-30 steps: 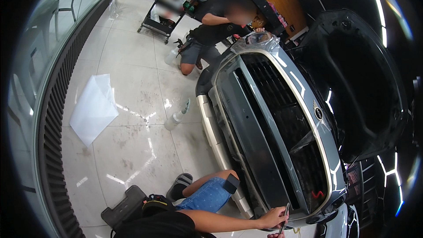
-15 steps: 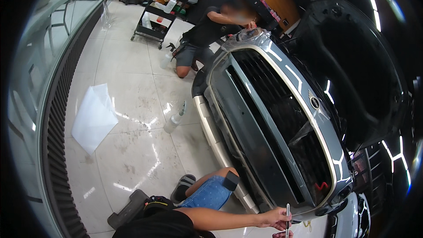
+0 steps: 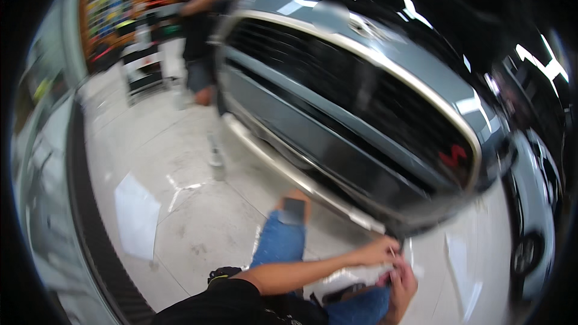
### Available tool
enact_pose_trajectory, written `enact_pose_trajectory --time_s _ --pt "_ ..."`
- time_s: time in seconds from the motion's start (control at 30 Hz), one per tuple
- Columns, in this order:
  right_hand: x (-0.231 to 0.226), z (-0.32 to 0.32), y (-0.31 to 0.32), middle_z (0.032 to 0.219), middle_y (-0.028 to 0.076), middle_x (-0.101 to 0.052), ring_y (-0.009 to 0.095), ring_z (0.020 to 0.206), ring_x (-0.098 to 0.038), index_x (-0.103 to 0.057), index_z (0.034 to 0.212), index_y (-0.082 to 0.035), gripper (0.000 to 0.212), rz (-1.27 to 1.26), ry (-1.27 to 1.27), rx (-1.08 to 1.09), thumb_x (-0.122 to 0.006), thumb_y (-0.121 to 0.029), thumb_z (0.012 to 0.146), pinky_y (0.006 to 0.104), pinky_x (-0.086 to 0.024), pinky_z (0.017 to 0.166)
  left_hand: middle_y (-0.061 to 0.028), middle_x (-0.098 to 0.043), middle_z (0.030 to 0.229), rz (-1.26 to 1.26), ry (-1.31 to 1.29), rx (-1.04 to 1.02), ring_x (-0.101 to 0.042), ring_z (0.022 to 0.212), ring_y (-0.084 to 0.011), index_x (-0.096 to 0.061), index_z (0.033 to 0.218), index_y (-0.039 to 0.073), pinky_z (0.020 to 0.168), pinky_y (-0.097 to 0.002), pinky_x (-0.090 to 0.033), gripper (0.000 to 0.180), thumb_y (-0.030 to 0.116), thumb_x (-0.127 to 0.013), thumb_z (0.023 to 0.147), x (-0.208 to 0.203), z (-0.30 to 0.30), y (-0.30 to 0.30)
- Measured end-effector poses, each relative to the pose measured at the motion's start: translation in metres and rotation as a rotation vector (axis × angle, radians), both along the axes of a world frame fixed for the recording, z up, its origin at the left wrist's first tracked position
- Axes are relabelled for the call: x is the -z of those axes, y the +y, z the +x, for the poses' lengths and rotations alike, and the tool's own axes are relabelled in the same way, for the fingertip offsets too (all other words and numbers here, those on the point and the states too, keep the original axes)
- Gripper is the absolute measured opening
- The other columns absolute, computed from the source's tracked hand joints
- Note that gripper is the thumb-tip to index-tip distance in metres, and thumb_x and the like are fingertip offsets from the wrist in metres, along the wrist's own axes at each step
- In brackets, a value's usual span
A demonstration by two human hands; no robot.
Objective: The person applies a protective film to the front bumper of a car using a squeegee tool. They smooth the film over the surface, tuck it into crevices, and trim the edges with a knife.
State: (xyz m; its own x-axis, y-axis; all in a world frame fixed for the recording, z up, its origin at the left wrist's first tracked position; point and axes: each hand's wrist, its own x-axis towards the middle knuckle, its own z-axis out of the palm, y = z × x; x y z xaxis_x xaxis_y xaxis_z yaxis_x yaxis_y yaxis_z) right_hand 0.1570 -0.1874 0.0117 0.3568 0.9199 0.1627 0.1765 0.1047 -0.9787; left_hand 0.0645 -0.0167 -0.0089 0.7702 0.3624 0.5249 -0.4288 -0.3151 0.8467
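My left hand (image 3: 376, 251) and my right hand (image 3: 403, 283) meet low in front of the car's lower front corner. The left fingers pinch a slim pen-like tool (image 3: 393, 255), blurred now, which looked silver and dark a moment before. Close against it, the right fingers are curled; what they hold is smeared by motion. Beyond my hands stands the grey car's front, with a large black grille (image 3: 337, 84) framed by a pale trim. A pale strip (image 3: 301, 174) runs along the lower bumper. On my bent knee lies a dark square pad (image 3: 293, 211).
A spray bottle (image 3: 215, 157) stands on the floor left of the bumper. White sheets lie at the left (image 3: 137, 216) and right (image 3: 460, 277). A co-worker (image 3: 201, 42) is at the car's far corner, near a black cart (image 3: 142, 72). Another car (image 3: 536, 198) stands at the right.
My view has swung toward the right, blurring the scene. Both hands now show farther into view, brought together. The tool, upright before, is now mostly hidden among the fingers.
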Motion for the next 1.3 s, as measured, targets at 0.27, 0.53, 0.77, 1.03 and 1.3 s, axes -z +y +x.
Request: enact_pose_trajectory --time_s 0.27,0.53,0.77,1.03,1.3 --pt "-0.032 0.025 0.044 0.094 0.008 -0.063 0.01 0.071 -0.053 -0.049 0.128 0.004 0.035 0.033 -0.042 -0.014 -0.046 0.003 0.093 0.0228 -0.043 0.061 -0.0016 -0.061 0.087 -0.259 0.052 0.1 -0.058 0.072 -0.0074 -0.065 0.104 0.002 0.066 -0.0238 -0.047 0.018 0.013 -0.068 0.09 -0.025 0.017 0.023" --pt "-0.06 0.079 0.075 0.079 0.007 -0.063 0.008 0.061 -0.046 -0.056 0.117 0.006 0.027 0.029 -0.247 0.065 -0.048 0.005 0.091 0.0221 -0.04 0.057 0.0005 -0.06 0.097 -0.287 0.042 -0.149 -0.056 0.084 -0.0063 -0.055 0.125 0.005 0.072 -0.0207 -0.046 0.033 0.01 -0.061 0.092 -0.052 0.006 0.093" --pt "-0.098 0.092 0.158 0.06 0.003 -0.057 0.008 0.052 -0.05 -0.06 0.095 0.002 0.009 0.113 -0.596 0.036 -0.057 -0.006 0.093 0.0227 -0.038 0.05 -0.0027 -0.064 0.088 -0.101 0.112 -0.569 -0.059 0.082 -0.0094 -0.062 0.115 0.002 0.071 -0.0233 -0.048 0.025 0.007 -0.06 0.091 -0.053 -0.032 0.143" --pt "-0.146 0.065 0.261 0.054 0.002 -0.049 0.006 0.049 -0.044 -0.061 0.084 0.0 0.013 0.201 -0.867 -0.026 -0.062 -0.01 0.092 0.0227 -0.034 0.047 -0.0107 -0.062 0.085 0.414 0.139 -0.956 -0.06 0.076 -0.0217 -0.063 0.117 0.005 0.07 -0.0304 -0.048 0.029 0.002 -0.059 0.088 -0.077 -0.07 0.197" --pt "-0.142 0.038 0.3 0.083 0.017 -0.065 0.036 0.072 -0.063 -0.063 0.098 -0.003 0.011 0.344 -0.956 -0.042 -0.062 -0.011 0.089 0.04 -0.048 0.064 -0.0123 -0.052 0.093 0.874 0.405 -1.111 -0.055 0.089 -0.0301 -0.055 0.126 0.01 0.076 -0.0412 -0.047 0.046 -0.003 -0.055 0.082 -0.108 -0.095 0.236"
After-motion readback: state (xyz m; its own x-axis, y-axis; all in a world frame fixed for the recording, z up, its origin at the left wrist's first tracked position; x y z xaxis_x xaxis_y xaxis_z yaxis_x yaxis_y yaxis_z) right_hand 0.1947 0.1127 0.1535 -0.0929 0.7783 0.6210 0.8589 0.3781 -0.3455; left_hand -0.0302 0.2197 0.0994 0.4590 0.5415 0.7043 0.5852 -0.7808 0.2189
